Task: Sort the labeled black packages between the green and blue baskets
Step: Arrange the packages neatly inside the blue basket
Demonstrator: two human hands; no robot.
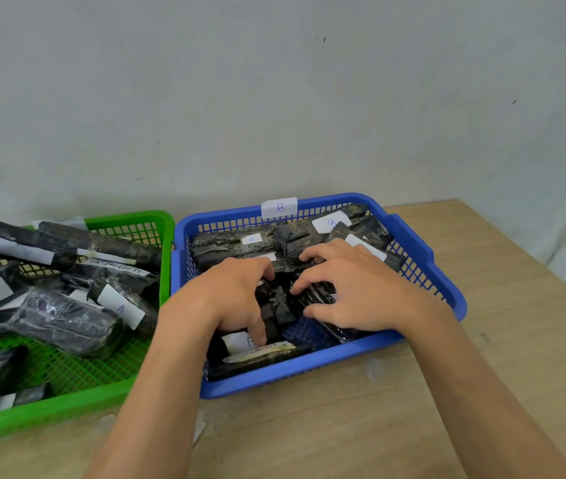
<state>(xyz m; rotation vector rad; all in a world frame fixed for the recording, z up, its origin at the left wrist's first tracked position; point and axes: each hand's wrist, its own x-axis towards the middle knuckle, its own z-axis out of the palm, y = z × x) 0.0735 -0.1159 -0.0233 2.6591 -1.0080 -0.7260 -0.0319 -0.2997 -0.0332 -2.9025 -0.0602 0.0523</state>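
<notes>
While both hands reach into the blue basket [309,368] at mid frame, the left hand [236,295] bends its fingers down into the black packages [226,243]. The right hand [354,288] rests spread, bent fingers on top. I cannot tell if either grips one. More packages fill the green basket [67,406] at lower left.

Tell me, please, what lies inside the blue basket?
Black packages with white labels lie in the blue basket; the left hand and right hand rest among them. Whatever lies beneath the hands and upper packages is covered.
</notes>
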